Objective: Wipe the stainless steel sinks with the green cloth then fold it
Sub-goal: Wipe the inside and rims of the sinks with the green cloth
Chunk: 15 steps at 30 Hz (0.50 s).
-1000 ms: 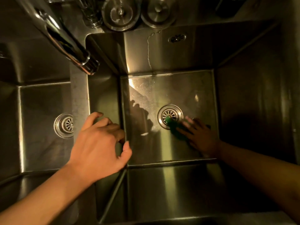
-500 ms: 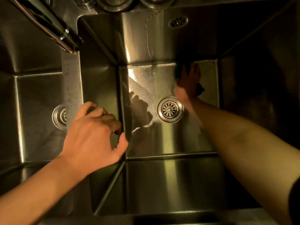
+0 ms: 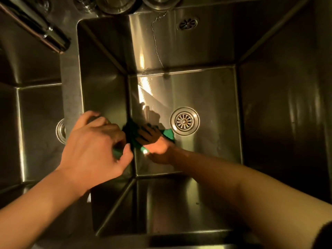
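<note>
The green cloth (image 3: 168,134) lies on the floor of the right stainless steel sink (image 3: 206,90), by the left wall and just left of the round drain (image 3: 184,121). My right hand (image 3: 156,144) presses down on it with spread, straight fingers, and cloth shows on both sides of the hand. My left hand (image 3: 95,148) rests on the divider (image 3: 71,83) between the two basins, fingers loosely curled and thumb hanging over the right basin. It holds nothing. The left sink (image 3: 39,123) is dark, with its drain partly hidden by the divider.
A chrome faucet spout (image 3: 45,33) reaches in from the upper left above the divider. Two round metal strainer lids (image 3: 115,4) sit on the back ledge. An overflow grille (image 3: 188,24) is set in the right sink's back wall, with a thin water trail beside it.
My right hand swept the cloth from beside the drain to the back of the floor, then forward and left to the left wall. My left hand stayed on the divider.
</note>
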Motion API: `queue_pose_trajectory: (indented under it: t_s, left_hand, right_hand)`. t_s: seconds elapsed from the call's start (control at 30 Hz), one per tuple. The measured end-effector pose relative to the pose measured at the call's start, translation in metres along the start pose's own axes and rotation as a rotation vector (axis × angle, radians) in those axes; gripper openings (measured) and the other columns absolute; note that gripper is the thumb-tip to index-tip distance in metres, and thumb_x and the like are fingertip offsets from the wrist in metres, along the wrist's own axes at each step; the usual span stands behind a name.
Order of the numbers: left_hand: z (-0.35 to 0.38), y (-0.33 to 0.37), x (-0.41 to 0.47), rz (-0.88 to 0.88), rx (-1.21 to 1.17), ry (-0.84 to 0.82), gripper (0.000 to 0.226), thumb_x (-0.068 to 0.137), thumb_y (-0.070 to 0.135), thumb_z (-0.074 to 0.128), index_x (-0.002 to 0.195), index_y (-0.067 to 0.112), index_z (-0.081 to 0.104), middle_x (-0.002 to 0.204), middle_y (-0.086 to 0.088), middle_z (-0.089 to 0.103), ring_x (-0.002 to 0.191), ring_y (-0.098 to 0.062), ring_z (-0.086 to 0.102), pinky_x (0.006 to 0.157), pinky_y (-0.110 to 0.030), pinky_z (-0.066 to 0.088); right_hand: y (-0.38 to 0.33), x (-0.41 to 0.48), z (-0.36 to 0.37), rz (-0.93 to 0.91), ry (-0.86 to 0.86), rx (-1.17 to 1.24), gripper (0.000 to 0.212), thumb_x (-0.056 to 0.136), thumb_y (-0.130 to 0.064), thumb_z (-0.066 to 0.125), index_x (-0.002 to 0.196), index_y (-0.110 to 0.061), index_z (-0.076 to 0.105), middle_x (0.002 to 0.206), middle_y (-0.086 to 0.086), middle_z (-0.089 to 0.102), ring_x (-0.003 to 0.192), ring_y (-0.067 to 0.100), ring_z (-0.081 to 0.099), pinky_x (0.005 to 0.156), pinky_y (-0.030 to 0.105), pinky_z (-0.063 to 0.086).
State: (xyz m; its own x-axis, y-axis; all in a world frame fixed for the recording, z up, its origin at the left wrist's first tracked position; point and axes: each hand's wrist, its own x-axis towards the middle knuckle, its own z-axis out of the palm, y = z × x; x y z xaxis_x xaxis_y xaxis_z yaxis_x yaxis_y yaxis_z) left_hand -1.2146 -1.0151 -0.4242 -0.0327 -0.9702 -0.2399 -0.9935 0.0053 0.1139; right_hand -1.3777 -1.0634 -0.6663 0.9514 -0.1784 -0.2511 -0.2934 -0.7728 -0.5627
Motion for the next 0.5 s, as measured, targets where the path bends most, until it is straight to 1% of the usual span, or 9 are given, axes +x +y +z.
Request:
queue_pose_trajectory:
  t_s: [0.03, 0.07, 0.13, 0.27, 0.33, 0.37, 0.4, 0.43, 0.5]
  left_hand:
    - [-0.001, 0.001, 0.0, -0.003, 0.006, -0.004, 0.031, 0.086, 0.046, 0.055, 0.07, 0.025, 0.072, 0.068, 0.007, 0.066, 0.075, -0.023, 0.06, 0.107, -0.043, 0.035]
    - [-0.001, 0.001, -0.001, -0.005, 0.014, -0.006, 0.033, 0.086, 0.046, 0.055, 0.07, 0.024, 0.072, 0.068, 0.006, 0.066, 0.075, -0.023, 0.06, 0.107, -0.043, 0.035]
    - [0.0, 0.002, -0.002, 0.0, 0.034, -0.015, 0.035, 0.087, 0.046, 0.054, 0.072, 0.022, 0.074, 0.071, 0.003, 0.069, 0.078, -0.025, 0.061, 0.108, -0.046, 0.034]
    - [-0.002, 0.005, -0.005, 0.008, 0.063, -0.066, 0.041, 0.093, 0.044, 0.049, 0.085, 0.016, 0.077, 0.082, -0.005, 0.073, 0.085, -0.031, 0.063, 0.107, -0.054, 0.036]
    - [-0.001, 0.018, -0.011, -0.048, -0.014, -0.072, 0.041, 0.096, 0.042, 0.046, 0.092, 0.014, 0.075, 0.089, -0.007, 0.073, 0.091, -0.033, 0.062, 0.106, -0.054, 0.037]
    - [0.001, 0.03, -0.017, -0.096, -0.087, -0.067, 0.039, 0.097, 0.042, 0.045, 0.096, 0.015, 0.073, 0.093, -0.007, 0.072, 0.094, -0.032, 0.061, 0.105, -0.052, 0.037]
    - [0.003, 0.044, -0.023, -0.135, -0.161, -0.079, 0.039, 0.096, 0.043, 0.044, 0.101, 0.016, 0.072, 0.097, -0.006, 0.072, 0.097, -0.031, 0.06, 0.104, -0.049, 0.037]
    - [0.008, 0.061, -0.031, -0.154, -0.226, -0.116, 0.041, 0.096, 0.045, 0.041, 0.106, 0.018, 0.071, 0.102, -0.004, 0.071, 0.101, -0.029, 0.059, 0.104, -0.048, 0.037]
    - [0.017, 0.092, -0.048, -0.164, -0.326, -0.229, 0.049, 0.094, 0.053, 0.034, 0.116, 0.026, 0.068, 0.112, 0.003, 0.069, 0.11, -0.023, 0.057, 0.104, -0.045, 0.037]
  right_hand:
    - [0.0, -0.02, 0.011, -0.083, 0.044, 0.016, 0.057, 0.087, -0.021, 0.061, 0.142, -0.006, 0.056, 0.146, 0.019, 0.053, 0.137, 0.042, 0.045, 0.115, 0.058, 0.033]
    - [0.0, -0.041, 0.018, -0.148, 0.041, 0.003, 0.055, 0.087, -0.017, 0.06, 0.141, -0.008, 0.057, 0.147, 0.016, 0.052, 0.14, 0.04, 0.044, 0.118, 0.057, 0.03]
    - [0.003, -0.079, 0.027, -0.199, -0.025, -0.084, 0.06, 0.089, -0.018, 0.059, 0.148, -0.014, 0.05, 0.16, 0.012, 0.039, 0.151, 0.038, 0.027, 0.124, 0.054, 0.016]
    - [0.019, -0.12, 0.006, -0.106, -0.195, -0.185, 0.051, 0.094, -0.026, 0.056, 0.145, -0.019, 0.055, 0.168, 0.013, 0.023, 0.156, 0.038, 0.014, 0.123, 0.062, 0.015]
    - [0.028, -0.133, -0.005, -0.04, -0.262, -0.199, 0.055, 0.101, -0.038, 0.042, 0.155, -0.027, 0.039, 0.171, 0.002, 0.013, 0.158, 0.027, 0.003, 0.125, 0.055, 0.002]
    - [0.033, -0.141, -0.01, -0.009, -0.278, -0.187, 0.055, 0.104, -0.042, 0.038, 0.158, -0.031, 0.032, 0.171, -0.003, 0.012, 0.158, 0.021, 0.003, 0.126, 0.05, 0.001]
    - [0.037, -0.15, -0.015, 0.048, -0.294, -0.174, 0.054, 0.106, -0.044, 0.038, 0.158, -0.034, 0.03, 0.171, -0.004, 0.012, 0.158, 0.019, 0.006, 0.125, 0.047, 0.006]
    - [0.04, -0.161, -0.021, 0.078, -0.305, -0.227, 0.049, 0.106, -0.044, 0.042, 0.155, -0.037, 0.037, 0.17, -0.002, 0.016, 0.157, 0.022, 0.013, 0.123, 0.048, 0.016]
    - [0.053, -0.181, -0.031, 0.088, -0.261, -0.313, 0.037, 0.098, -0.033, 0.062, 0.135, -0.037, 0.062, 0.162, 0.009, 0.038, 0.147, 0.035, 0.038, 0.109, 0.055, 0.041]
